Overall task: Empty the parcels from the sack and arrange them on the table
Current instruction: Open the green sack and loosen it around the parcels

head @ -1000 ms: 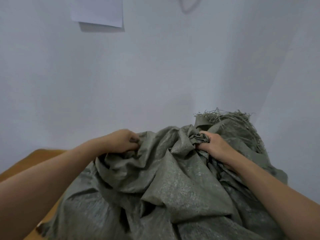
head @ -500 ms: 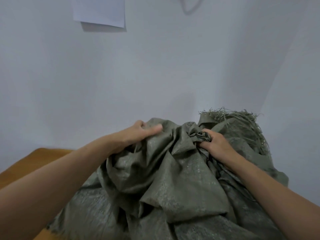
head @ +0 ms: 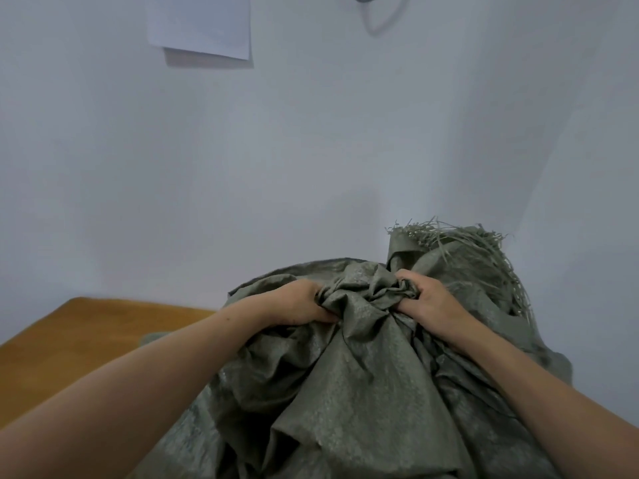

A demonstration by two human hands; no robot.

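The sack [head: 363, 392], a grey-green woven one, lies heaped on the wooden worktop [head: 69, 340]. It fills the near and right part of the view, and its folds run up to a bunched neck in the middle. The frayed, stringy edge [head: 449, 236] of its mouth stands up at the far right, close to the pale wall [head: 311, 150]. What the sack holds cannot be seen under the cloth.

The left hand [head: 297, 304] has its fingers curled into a fistful of the cloth on the left side of the bunched neck. Half a second ago that hand lay further left on the sack with its fingers stretched out flat over the fabric. It has since moved right and closed on the cloth. The right hand [head: 428, 299] keeps the same clenched grip as before on the gathered cloth at the right side of the neck. The two hands are now near each other, with only the twisted bunch of cloth between them, where earlier they were well apart.

More of the bare worktop shows at the left than in the earlier frames. A white sheet of paper [head: 200, 25] hangs on the wall at the far upper left.
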